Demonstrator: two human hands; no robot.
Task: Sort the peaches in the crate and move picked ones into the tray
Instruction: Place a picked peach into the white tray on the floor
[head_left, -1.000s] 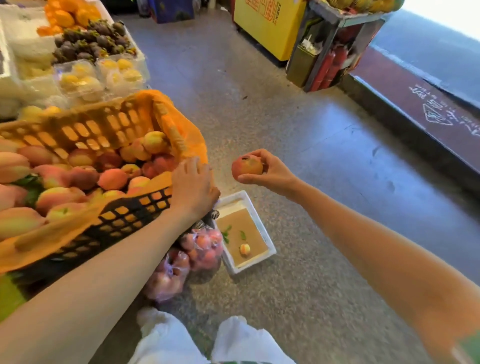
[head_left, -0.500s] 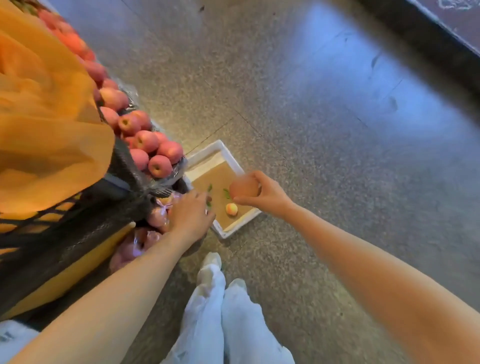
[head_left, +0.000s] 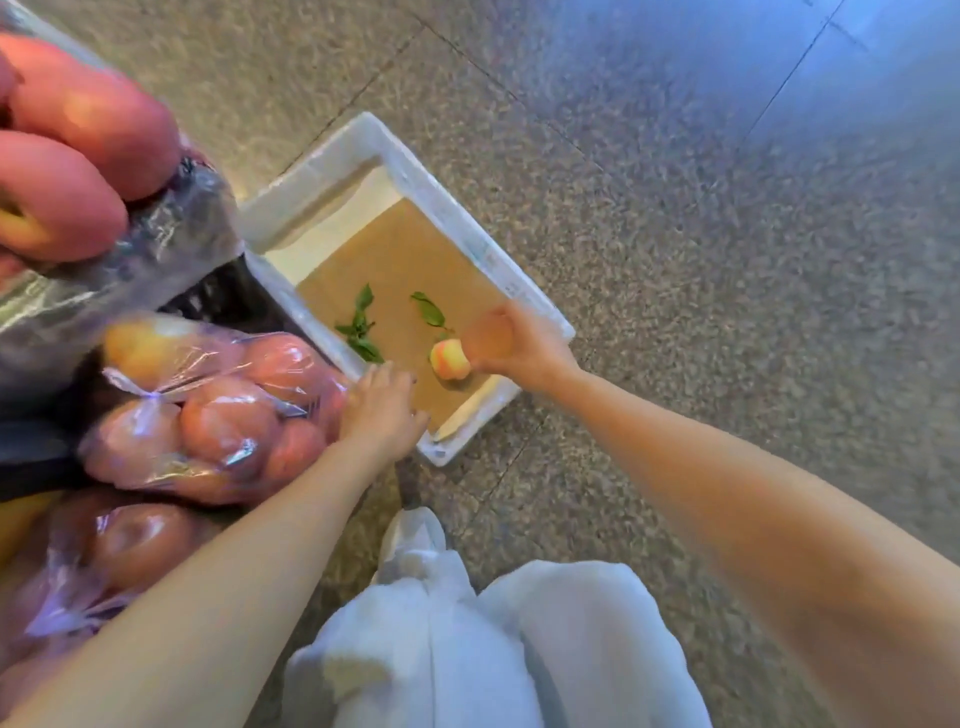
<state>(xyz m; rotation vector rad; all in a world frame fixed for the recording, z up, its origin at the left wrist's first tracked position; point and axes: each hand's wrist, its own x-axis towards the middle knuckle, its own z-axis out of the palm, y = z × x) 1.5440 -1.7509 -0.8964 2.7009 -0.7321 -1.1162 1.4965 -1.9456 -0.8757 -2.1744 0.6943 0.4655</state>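
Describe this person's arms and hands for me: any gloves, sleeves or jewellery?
No gloves: the left hand and right hand are bare. The left forearm and right forearm are bare too, with no sleeve in view and no watch or bracelet at either wrist. The picture is too blurred to rule out a thin ring.

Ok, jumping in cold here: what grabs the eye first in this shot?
The right hand holds a peach low over the white tray on the floor, beside a smaller peach lying on its brown liner. At left, bags of reddish fruit crowd the frame, with the left hand at the tray's near rim.
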